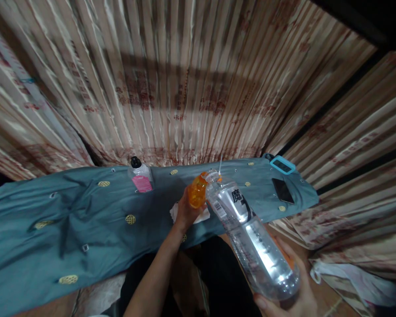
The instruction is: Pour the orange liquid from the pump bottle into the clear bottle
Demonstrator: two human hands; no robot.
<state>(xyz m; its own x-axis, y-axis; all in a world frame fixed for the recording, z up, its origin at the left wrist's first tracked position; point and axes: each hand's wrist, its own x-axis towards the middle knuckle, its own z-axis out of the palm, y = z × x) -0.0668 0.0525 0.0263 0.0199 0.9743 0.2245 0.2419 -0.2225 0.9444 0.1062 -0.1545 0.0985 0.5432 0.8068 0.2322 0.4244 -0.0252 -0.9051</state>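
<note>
Nearest the camera, a large clear plastic bottle [254,240] is cradled from below at its base by the right hand [292,297], whose fingers are curled against the wall, clamped on it. The bottle is tilted, base low and near, neck raised toward the middle of the scene, where its open mouth is held just beside a small orange container [197,190]. That container is gripped by the left hand [185,211], fingers wrapped closed round it, above a blue cloth [69,220]. The big bottle is judged mostly empty, so fairly light, though its smooth thin wall is likely to be slippery and to dent under a squeeze; a hold at the stiffer base or near the shoulder would be steadier. A white tissue [175,212] is seen on the cloth beside the left hand. Further off on the cloth, a bottle with a black cap and pink label [140,176] is set to the left, while a dark phone [283,190] and a blue-rimmed device [282,164] lie to the right. Behind everything, a striped, patterned curtain [185,79] is drawn across the background.
</note>
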